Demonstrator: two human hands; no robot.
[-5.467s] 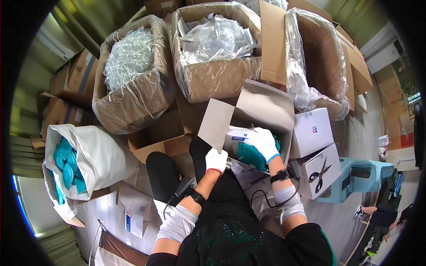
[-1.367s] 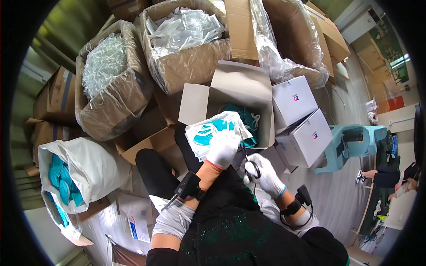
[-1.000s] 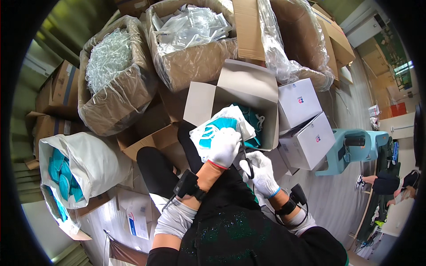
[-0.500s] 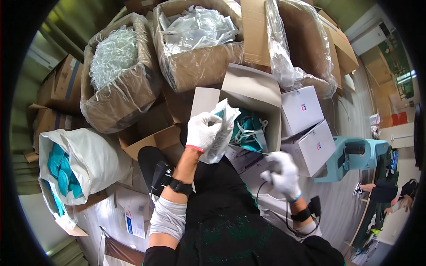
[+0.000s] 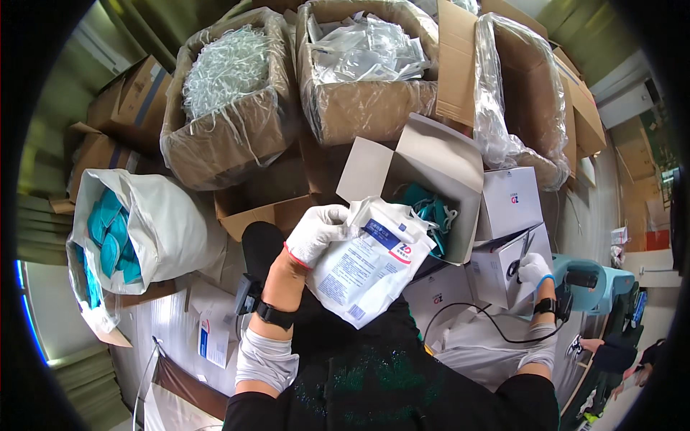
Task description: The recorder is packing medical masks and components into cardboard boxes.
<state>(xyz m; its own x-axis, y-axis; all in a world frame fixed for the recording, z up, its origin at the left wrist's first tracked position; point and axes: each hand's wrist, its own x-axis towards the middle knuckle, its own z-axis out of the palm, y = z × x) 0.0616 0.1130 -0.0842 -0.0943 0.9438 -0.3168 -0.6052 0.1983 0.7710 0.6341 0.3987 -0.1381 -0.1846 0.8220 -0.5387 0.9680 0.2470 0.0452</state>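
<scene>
My left hand, in a white glove, pinches the upper left edge of a white packet with a blue and red printed label. The packet hangs flat over my lap. Behind it stands an open white carton holding teal face masks with white straps, partly covered by the packet. Out to the right, my gloved right hand is closed round the black handles of scissors. Their blades point up in front of a white box.
Lined cartons hold white straps and clear pouches; another lined carton stands open. A white sack of teal masks is at the left. A blue plastic stool stands right; another person's leg shows beyond.
My left hand has turned the packet so its printed face shows. My right hand has moved outward to the right, and the scissors in it now show clearly. The view has shifted.
</scene>
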